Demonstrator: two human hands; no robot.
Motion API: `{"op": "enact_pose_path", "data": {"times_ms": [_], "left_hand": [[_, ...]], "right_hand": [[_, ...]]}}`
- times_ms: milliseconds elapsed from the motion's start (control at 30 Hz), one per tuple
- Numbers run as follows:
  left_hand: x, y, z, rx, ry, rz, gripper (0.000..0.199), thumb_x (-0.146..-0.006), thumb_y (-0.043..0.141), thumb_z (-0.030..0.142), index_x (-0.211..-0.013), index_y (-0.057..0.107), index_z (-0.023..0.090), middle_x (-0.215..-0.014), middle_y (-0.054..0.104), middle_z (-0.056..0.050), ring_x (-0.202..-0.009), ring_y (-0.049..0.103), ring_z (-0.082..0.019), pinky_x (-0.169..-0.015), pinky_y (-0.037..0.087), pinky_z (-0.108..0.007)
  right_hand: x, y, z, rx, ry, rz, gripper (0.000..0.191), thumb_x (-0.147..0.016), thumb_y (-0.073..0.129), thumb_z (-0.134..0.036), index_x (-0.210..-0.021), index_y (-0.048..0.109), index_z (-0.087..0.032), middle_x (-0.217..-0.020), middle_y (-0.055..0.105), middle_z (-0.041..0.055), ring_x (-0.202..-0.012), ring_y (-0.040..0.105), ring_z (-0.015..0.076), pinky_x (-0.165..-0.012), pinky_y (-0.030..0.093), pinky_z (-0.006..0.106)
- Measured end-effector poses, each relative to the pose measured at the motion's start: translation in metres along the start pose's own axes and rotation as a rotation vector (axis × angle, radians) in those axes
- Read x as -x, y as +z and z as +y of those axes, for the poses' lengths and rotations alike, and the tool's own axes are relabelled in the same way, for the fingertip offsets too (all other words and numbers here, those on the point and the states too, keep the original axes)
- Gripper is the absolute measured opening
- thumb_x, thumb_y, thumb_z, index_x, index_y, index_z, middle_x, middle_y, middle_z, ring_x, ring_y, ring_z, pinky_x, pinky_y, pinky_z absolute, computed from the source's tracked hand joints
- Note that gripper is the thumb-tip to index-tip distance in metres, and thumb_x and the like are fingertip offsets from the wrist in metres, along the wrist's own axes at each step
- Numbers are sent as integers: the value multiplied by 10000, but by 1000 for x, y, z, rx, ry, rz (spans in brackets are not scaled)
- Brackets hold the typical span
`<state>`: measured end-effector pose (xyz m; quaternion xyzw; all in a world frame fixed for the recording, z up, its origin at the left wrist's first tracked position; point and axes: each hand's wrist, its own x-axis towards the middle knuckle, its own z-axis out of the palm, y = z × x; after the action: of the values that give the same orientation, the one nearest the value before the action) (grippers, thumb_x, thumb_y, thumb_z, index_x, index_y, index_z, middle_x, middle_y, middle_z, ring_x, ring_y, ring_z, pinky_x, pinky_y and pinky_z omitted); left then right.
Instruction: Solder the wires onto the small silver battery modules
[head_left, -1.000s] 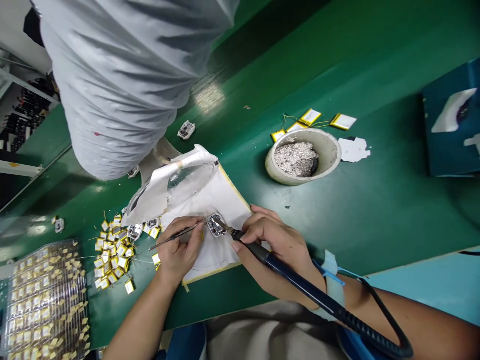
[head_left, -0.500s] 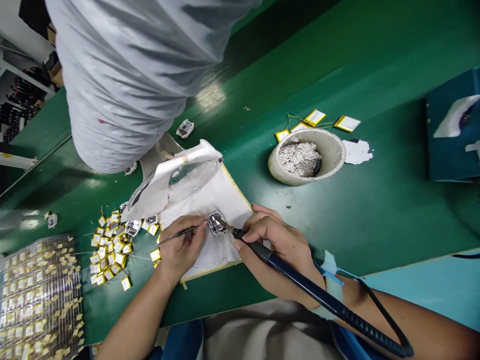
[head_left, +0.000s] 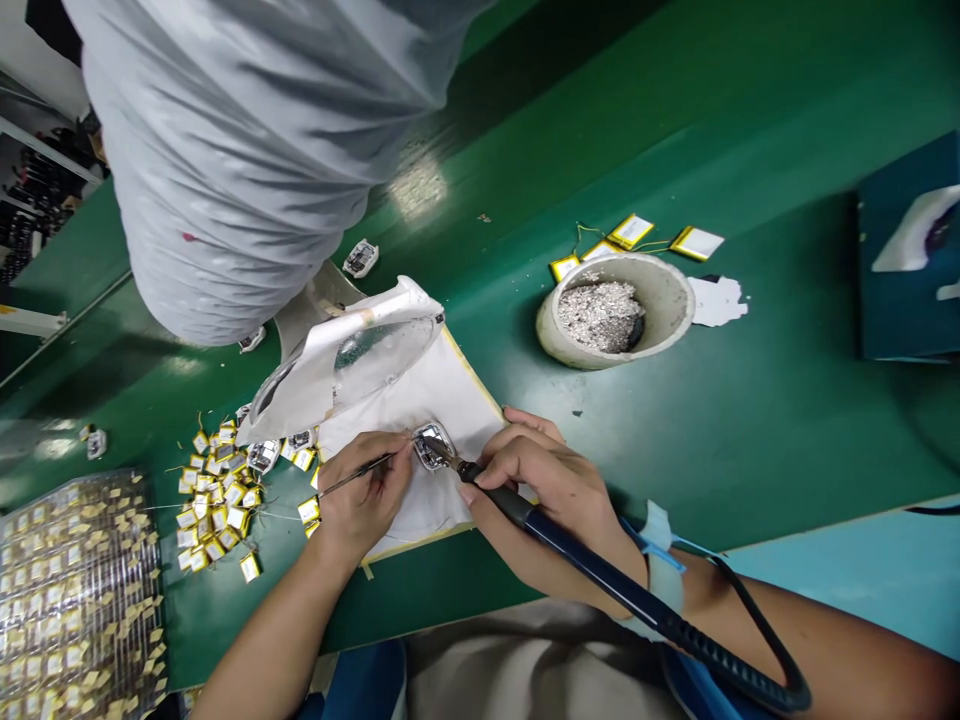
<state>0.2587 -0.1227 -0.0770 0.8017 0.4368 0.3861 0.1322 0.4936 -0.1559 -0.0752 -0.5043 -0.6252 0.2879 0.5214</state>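
Note:
A small white-rimmed device with a bare circuit board point(head_left: 433, 446) lies on a white sheet point(head_left: 472, 385) with yellow edges. My right hand point(head_left: 551, 490) is closed around a soldering iron point(head_left: 570, 545), whose tip reaches down onto the board from the right. At the board's left side, my left hand point(head_left: 365, 490) pinches slim metal tweezers point(head_left: 360, 473); their tips are partly hidden by my fingers and come close to the board's edge. Whether a wire lies between them is too small to tell.
A grey fume duct point(head_left: 255, 150) with a clear-windowed hood point(head_left: 382, 350) hangs above the sheet. Left are a pile of small batteries point(head_left: 217, 500) and a plastic tray point(head_left: 82, 590). A pot of metallic shavings point(head_left: 551, 330), more batteries point(head_left: 630, 231) and a dark blue box point(head_left: 907, 270) stand right.
The soldering iron and my right hand have shifted slightly left, the tip moving across the board. My left hand stays nearly still. The whole view has shifted a little.

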Motion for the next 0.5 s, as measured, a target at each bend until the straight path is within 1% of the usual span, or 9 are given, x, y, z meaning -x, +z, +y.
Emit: {"op": "enact_pose_path", "data": {"times_ms": [233,400,467,500], "left_hand": [[-5,-1,3,-38,23,-8,164,-1116,824,128,-1230,794,242,-1063,893,-17,-927,897,-166,-792,756,-292],[-4,2,6,-49,13,5,151,-1106,846,141,-1219,801,230,-1052,895,-12,-900,887,-152,-788,742,-271],[-2,-1,6,-25,-9,20,156,-1101,850,153,-1230,803,227,-1069,896,-25,-934,895,-169,-816,748,-289],[0,-4,6,-5,-20,31,144,-1114,829,162,-1241,804,227,-1103,899,-41,-989,903,-190,-854,756,-315]], "right_hand": [[-2,1,-1,11,1,-7,247,-979,756,-193,-948,540,-311,-758,689,-134,-661,733,149,-1098,655,609],[-4,-7,0,-16,5,39,238,-985,769,-209,-960,561,-322,-748,680,-133,-643,736,145,-1092,714,581],[-5,-10,1,-24,-3,74,247,-989,779,-205,-965,566,-327,-730,662,-133,-646,739,147,-1102,728,570],[-5,-10,2,-26,-11,91,251,-987,784,-202,-963,568,-328,-722,655,-133,-643,738,150,-1107,732,570]]}}
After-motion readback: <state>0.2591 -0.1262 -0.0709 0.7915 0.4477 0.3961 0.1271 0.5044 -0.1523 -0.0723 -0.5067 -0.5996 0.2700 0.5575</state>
